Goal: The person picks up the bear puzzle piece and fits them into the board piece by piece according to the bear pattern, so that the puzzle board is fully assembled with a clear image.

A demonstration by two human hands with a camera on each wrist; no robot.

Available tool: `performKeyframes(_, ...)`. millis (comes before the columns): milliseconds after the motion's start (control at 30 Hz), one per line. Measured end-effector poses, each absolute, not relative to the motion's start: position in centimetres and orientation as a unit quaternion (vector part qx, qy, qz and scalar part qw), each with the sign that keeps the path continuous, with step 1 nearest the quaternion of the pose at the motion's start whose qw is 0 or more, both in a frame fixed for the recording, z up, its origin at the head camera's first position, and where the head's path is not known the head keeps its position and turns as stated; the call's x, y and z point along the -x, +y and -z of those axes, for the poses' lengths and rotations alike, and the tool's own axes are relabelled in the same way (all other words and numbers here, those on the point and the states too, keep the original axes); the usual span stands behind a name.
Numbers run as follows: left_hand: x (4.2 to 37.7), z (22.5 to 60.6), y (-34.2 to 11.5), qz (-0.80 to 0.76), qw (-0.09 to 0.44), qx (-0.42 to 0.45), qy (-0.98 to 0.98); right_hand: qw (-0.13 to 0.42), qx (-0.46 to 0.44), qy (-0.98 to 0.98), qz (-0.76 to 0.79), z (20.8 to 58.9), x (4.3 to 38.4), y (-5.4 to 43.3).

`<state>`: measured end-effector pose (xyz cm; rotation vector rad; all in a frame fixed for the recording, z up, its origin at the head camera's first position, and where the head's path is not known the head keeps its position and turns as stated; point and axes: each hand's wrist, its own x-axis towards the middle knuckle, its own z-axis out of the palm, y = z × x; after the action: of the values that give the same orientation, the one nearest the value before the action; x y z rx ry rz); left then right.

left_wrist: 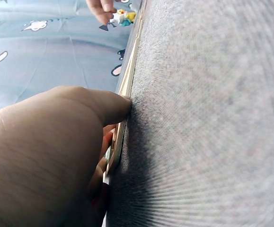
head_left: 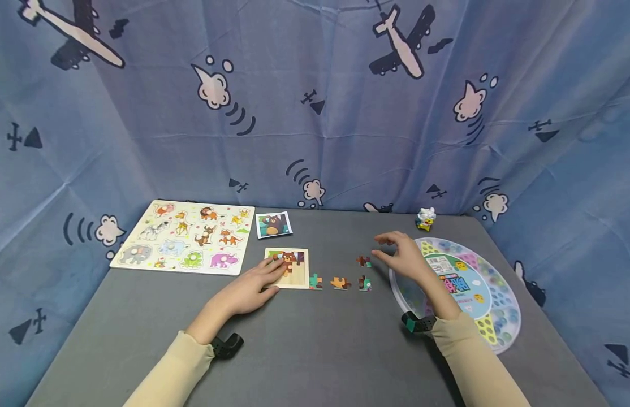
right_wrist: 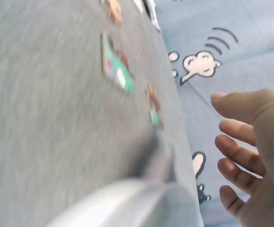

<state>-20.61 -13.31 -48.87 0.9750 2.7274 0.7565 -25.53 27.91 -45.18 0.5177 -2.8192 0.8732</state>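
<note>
My left hand (head_left: 250,291) rests on a small wooden jigsaw tray (head_left: 296,284) with a bear picture partly filled in. In the left wrist view its thumb (left_wrist: 115,106) lies along the tray's edge, the other fingers reaching over the top. My right hand (head_left: 402,257) hovers with fingers loosely bent and nothing in them, left of a round board game. Just left of it lie loose jigsaw pieces: a dark brown one (head_left: 363,261), a brown and green one (head_left: 365,284) and an orange one (head_left: 340,283). A green and orange piece (head_left: 315,281) lies at the tray's right edge.
A large animal peg puzzle (head_left: 164,260) lies at the left, with a bear picture card (head_left: 273,224) beside it. The round board game (head_left: 505,305) lies under the right forearm. A small white and yellow figurine (head_left: 425,219) stands at the back right, before the blue curtain.
</note>
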Motion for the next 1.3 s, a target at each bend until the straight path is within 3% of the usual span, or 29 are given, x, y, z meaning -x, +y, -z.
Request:
performKeyframes(500, 20.7, 49.0, -13.3, -0.245, 0.076, -0.320, 0.912, -0.007, -0.242, -0.939, -0.244, 46.6, 26.4, 28.1)
performKeyframes(1300, 20.5, 49.0, -13.3, -0.255, 0.072, -0.320, 0.910, -0.006, -0.254, -0.938, -0.237, 47.3, 26.7, 28.4)
